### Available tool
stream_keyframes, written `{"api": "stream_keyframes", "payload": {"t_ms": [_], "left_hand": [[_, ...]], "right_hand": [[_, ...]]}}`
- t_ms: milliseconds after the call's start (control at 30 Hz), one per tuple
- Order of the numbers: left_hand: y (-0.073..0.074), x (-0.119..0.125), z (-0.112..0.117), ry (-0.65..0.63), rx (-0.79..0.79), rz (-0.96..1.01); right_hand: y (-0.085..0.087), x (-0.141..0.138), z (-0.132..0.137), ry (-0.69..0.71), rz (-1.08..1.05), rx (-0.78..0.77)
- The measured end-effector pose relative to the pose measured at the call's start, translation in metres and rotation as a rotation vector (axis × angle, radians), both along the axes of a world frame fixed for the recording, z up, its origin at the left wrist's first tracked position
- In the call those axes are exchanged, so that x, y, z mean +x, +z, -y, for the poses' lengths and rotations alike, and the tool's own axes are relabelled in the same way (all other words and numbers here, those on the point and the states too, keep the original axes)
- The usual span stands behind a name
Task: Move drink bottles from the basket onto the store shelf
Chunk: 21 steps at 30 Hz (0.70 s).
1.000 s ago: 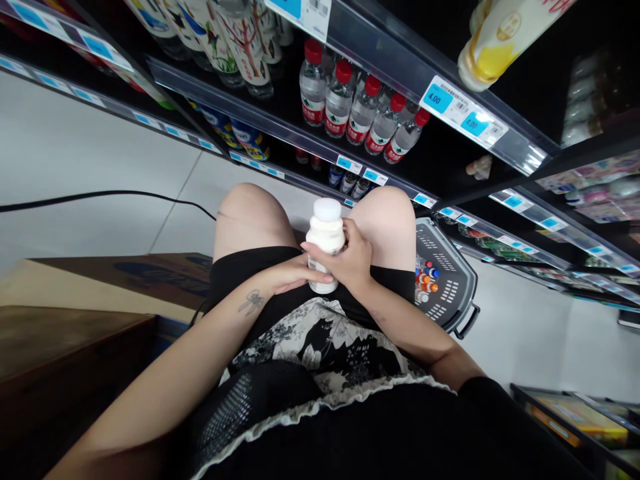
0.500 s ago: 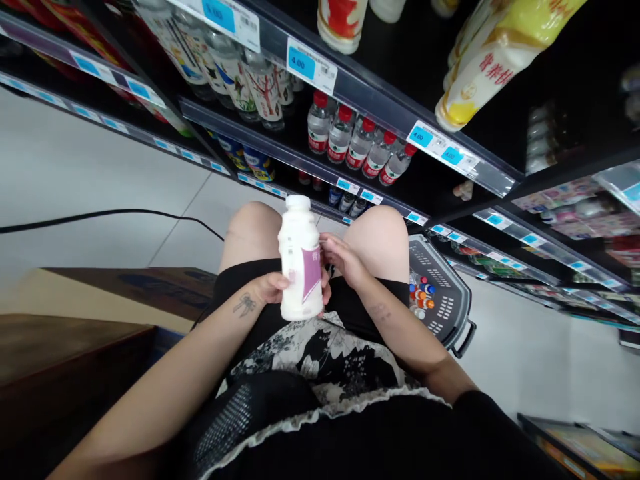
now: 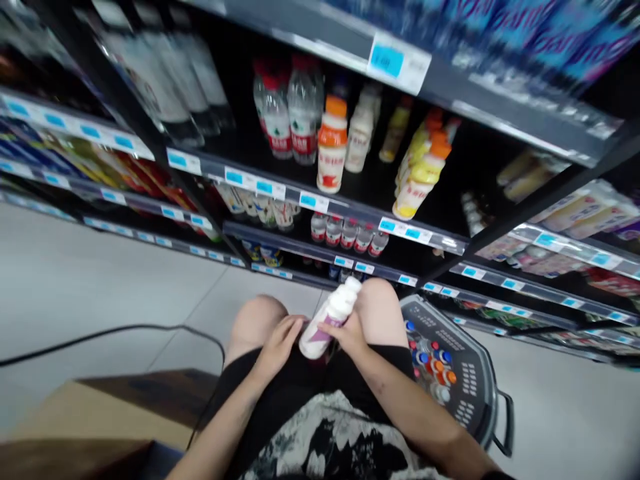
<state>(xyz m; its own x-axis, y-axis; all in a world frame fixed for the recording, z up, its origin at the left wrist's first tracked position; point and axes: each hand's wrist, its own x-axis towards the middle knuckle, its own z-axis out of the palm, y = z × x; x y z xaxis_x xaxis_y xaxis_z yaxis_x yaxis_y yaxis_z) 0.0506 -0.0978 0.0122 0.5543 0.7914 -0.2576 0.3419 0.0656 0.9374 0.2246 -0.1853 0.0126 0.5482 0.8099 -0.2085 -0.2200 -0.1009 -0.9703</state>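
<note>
A white plastic bottle (image 3: 331, 317) with a purple label lies tilted over my lap, its cap pointing up and to the right. My right hand (image 3: 350, 333) is closed round its lower part from the right. My left hand (image 3: 277, 343) rests beside the bottle's base on my left thigh, fingers loosely bent and touching or nearly touching the bottle. I am crouched or seated low in front of a black shop shelf (image 3: 350, 207).
The shelves hold water bottles (image 3: 290, 120), orange-capped drinks (image 3: 331, 143) and yellow bottles (image 3: 417, 177), with blue price tags along the edges. A grey shopping basket (image 3: 450, 373) with several bottles stands at my right knee. A cardboard box (image 3: 100, 413) and a black cable (image 3: 100, 333) lie at left.
My view has tipped upward, showing higher shelves. The bottle went from upright in my left hand to tilted rightward, now held by my right hand; my left hand has dropped beside its base.
</note>
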Motion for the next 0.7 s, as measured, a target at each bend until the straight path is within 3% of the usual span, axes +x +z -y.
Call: {"api": "stream_keyframes", "payload": {"t_ms": [67,100,167,233,300,400,533,633,700], "left_hand": [[-0.011,-0.018,-0.029,0.130,0.302,-0.223],[-0.017,-0.028,-0.044,0.199,0.374,-0.393],[-0.030,-0.047,-0.070,0.262,0.317,-0.677],[-0.043,-0.060,-0.087,0.221,0.200,-0.787],[-0.054,-0.068,-0.096,0.214,0.211,-0.853],[-0.064,-0.072,-0.101,0.227,0.227,-0.905],[-0.066,-0.075,-0.108,0.245,0.224,-0.902],[-0.066,-0.078,-0.113,0.260,0.229,-0.895],[-0.065,-0.078,-0.115,0.264,0.225,-0.900]], "right_hand": [[-0.004,-0.002,-0.004,-0.062,-0.012,0.007],[-0.006,-0.003,-0.005,-0.066,-0.018,0.016],[-0.007,-0.004,-0.005,-0.064,0.023,0.052],[-0.004,0.000,-0.007,-0.072,0.139,0.098],[0.009,0.010,-0.015,-0.099,0.281,0.145],[0.047,0.033,-0.042,-0.166,0.455,0.216],[0.117,0.069,-0.097,-0.369,0.599,0.313],[0.168,0.096,-0.136,-0.579,0.709,0.289],[0.195,0.113,-0.158,-0.635,0.808,0.201]]}}
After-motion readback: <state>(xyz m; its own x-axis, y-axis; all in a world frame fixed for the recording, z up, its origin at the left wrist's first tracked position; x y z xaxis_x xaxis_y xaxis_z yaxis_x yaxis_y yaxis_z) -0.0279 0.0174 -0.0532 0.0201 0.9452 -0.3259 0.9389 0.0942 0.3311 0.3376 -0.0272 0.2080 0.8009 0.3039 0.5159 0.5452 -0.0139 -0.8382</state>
